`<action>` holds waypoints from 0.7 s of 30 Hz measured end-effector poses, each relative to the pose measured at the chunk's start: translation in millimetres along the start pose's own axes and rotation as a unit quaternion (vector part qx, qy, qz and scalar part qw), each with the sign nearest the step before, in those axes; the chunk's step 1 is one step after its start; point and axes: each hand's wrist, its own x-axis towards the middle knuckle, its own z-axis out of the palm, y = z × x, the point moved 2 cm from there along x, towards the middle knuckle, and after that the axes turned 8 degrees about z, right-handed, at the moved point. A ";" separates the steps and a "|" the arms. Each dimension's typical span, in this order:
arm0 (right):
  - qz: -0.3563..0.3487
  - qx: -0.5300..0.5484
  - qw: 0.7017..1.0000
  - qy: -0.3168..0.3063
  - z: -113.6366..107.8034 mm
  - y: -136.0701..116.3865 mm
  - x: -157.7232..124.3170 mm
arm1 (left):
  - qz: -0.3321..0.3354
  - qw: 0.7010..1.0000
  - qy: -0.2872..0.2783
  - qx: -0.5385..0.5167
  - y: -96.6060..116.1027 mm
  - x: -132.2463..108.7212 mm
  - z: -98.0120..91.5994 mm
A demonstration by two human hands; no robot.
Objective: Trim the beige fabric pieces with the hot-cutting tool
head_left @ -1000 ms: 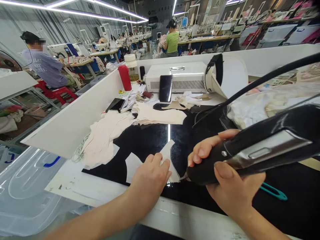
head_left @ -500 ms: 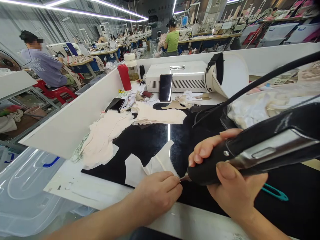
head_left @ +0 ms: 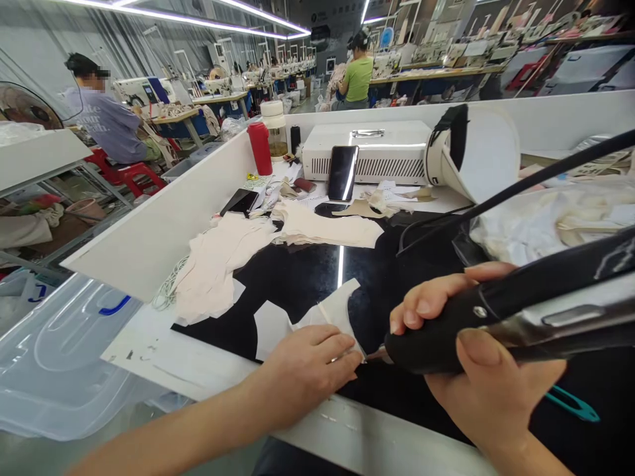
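My right hand (head_left: 476, 370) is wrapped round a black handheld tool (head_left: 501, 317) with a metal tip that points left, close to the table. Its black cable (head_left: 546, 175) arcs up to the right. My left hand (head_left: 307, 370) lies on a pale cut fabric piece (head_left: 317, 317), fingers together and pressing its near edge right beside the tool's tip. The fabric piece rests on a black glossy work surface (head_left: 307, 271).
A stack of pale fabric pieces (head_left: 218, 264) lies at the left, more (head_left: 322, 228) behind. A white box (head_left: 381, 149), a phone (head_left: 343, 173), a red bottle (head_left: 260, 149) and a white lamp head (head_left: 466, 152) stand at the back. Teal snips (head_left: 570, 404) lie at right. Other people sit at distant tables.
My left hand slid from flat on the fabric to its near edge by the tool tip, and the fabric's strip now shows. The camera shifted slightly, so everything sits further right.
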 end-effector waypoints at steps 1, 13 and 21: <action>-0.001 -0.002 1.000 0.001 0.3 -0.6 0.2 | -0.005 1.000 -0.005 -0.001 -0.4 -0.9 0.2; -0.012 0.012 1.000 0.016 5.1 -2.1 2.5 | -0.022 0.998 -0.050 -0.032 -1.5 -3.5 2.1; -0.013 -0.003 0.998 0.054 5.9 -0.2 17.2 | -0.036 0.998 -0.048 -0.036 0.2 -4.7 2.3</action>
